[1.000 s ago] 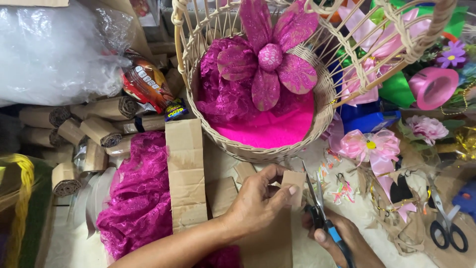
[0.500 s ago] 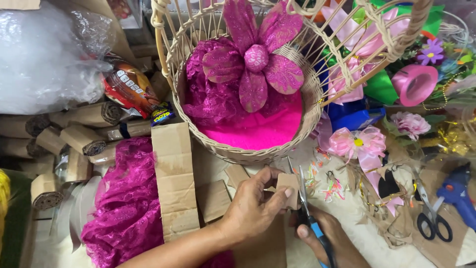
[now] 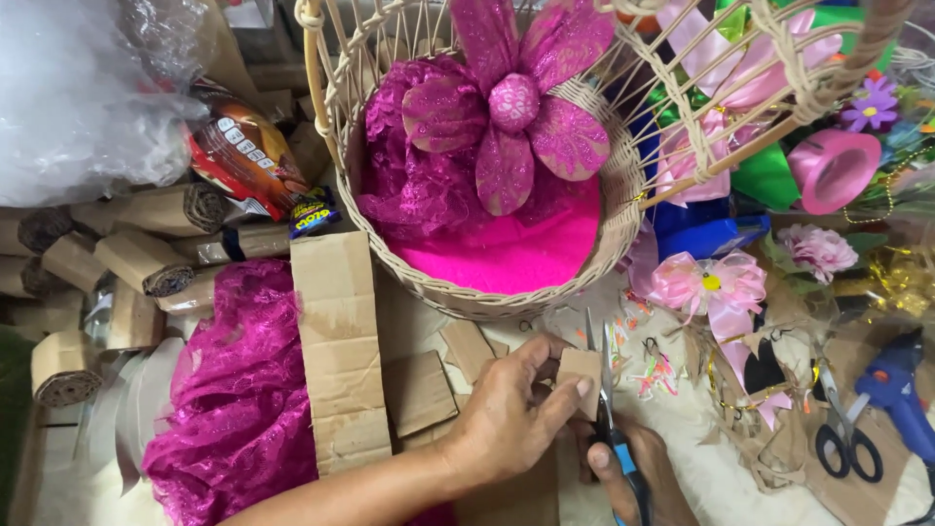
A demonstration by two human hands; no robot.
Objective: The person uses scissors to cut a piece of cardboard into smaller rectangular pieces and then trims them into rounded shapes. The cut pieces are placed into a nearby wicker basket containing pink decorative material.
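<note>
While the left hand (image 3: 511, 424) pinches a small brown cardboard piece (image 3: 580, 375) between thumb and fingers, the right hand (image 3: 623, 472) grips blue-handled scissors (image 3: 609, 409), blades now spread at the piece's right edge, closer in than a second ago; cut looks underway. Just left lie a long folded cardboard strip (image 3: 336, 341) and crumpled magenta lace fabric (image 3: 239, 390). Beyond sits a woven wicker basket (image 3: 458, 292) with pink lining and a glittery magenta flower (image 3: 516, 102). Black scissors (image 3: 842, 438) lie far right.
</note>
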